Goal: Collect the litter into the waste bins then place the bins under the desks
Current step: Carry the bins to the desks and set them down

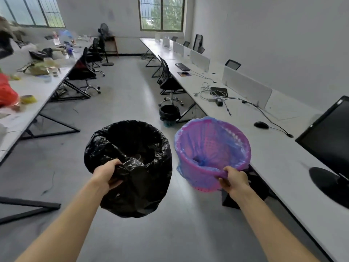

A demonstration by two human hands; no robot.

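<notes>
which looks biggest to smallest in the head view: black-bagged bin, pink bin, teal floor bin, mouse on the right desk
1. black-bagged bin
2. pink bin, only a little smaller
3. teal floor bin, though it stands farther off, so its true size is unsure
4. mouse

In the aisle, black-lined bin (pixel 130 163) is held off the floor at its near rim by L hand (pixel 107 176), mouth tilted toward the camera; pink mesh bin (pixel 211 148) w/ blue liner hangs just beside it from R hand (pixel 234 179), near R desk (pixel 268 154) edge. Teal bin (pixel 169 115) w/ black liner stands upright on the floor by that desk's leg; litter (pixel 37 69) lies scattered on L desk (pixel 35 86).
</notes>
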